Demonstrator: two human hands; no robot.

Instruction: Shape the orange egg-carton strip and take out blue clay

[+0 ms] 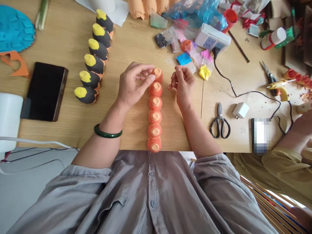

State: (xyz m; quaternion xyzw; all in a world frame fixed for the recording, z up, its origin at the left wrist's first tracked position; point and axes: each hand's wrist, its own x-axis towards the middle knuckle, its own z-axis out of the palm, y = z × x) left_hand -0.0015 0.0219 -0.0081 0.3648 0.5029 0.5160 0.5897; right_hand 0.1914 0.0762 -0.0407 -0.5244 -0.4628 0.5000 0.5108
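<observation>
Well left of the row of orange pulp cups point(155, 117), a black phone point(44, 91) lies on the wooden table point(180, 136). Nearer the row, and roughly parallel to it, runs a line of six black cups with yellow tips point(94, 58). The left hand point(135, 85), with a green bangle point(108, 132) on its wrist, reaches toward the row's far end, where its thumb and fingertips point(151, 78) press lightly against the end cup point(157, 75) in a loose grasp. The right hand point(182, 85) sits just right of that cup, not touching it, with its fingertips point(177, 70) pinched together; anything between them is too small to tell. Farther right of the row are a power strip point(212, 38), black-handled scissors point(220, 122), a glue gun point(278, 86) and a co-worker's hand point(302, 128).
</observation>
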